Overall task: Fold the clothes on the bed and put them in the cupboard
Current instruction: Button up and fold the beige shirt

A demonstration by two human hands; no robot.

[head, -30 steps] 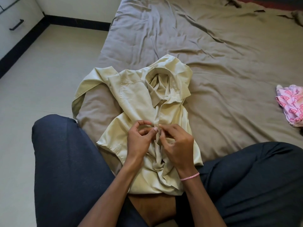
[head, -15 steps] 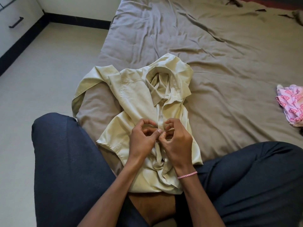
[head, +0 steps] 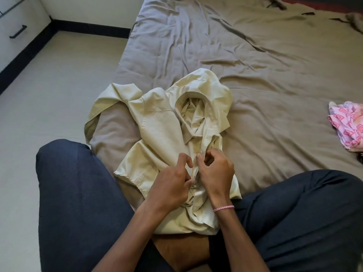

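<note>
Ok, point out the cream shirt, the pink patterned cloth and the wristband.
cream shirt (head: 157, 126): head view, on the flat front panel left of the collar.
pink patterned cloth (head: 348, 125): head view, on its printed middle, at the right edge.
wristband (head: 224, 208): head view, on the pink and white band.

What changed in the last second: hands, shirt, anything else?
Both hands stayed at the shirt front, working the placket. The left hand slid slightly toward the person, pinching lower; the right hand loosened, its fingers now curled above the fabric. The shirt barely shifted. The pink cloth and bed are unchanged.
</note>
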